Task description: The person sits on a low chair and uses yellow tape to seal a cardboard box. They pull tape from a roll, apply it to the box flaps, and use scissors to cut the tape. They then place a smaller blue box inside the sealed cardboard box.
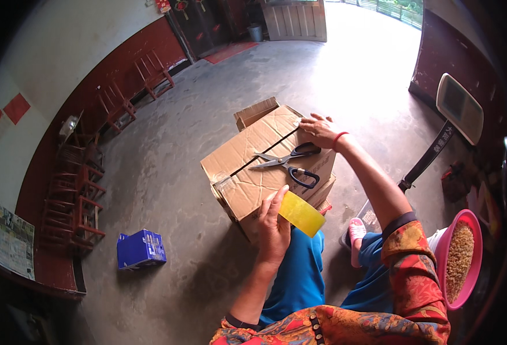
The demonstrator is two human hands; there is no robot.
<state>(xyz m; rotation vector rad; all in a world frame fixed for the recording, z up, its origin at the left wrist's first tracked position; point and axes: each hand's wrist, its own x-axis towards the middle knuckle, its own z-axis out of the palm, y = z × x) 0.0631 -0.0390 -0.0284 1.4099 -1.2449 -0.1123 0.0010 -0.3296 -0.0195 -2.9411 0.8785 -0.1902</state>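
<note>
In front of me stands a closed cardboard box (240, 151) with a dark gap between its top flaps. Clear tape covers the near-left end of that gap. My left hand (275, 224) grips a roll of yellowish packing tape (302, 213) at the box's near edge. At the far right edge, my right hand (319, 130) rests its fingers on the box beside a whitish bit at the end of the gap. A pair of scissors (284, 161) with black handles lies on the top, blades spread and pointing left.
A blue box (141, 249) is on the concrete floor at left. Wooden chairs (117, 108) line the left wall. At right stand a platform scale with a display (459, 108) and a pink basin (442, 263) of grain-like pieces.
</note>
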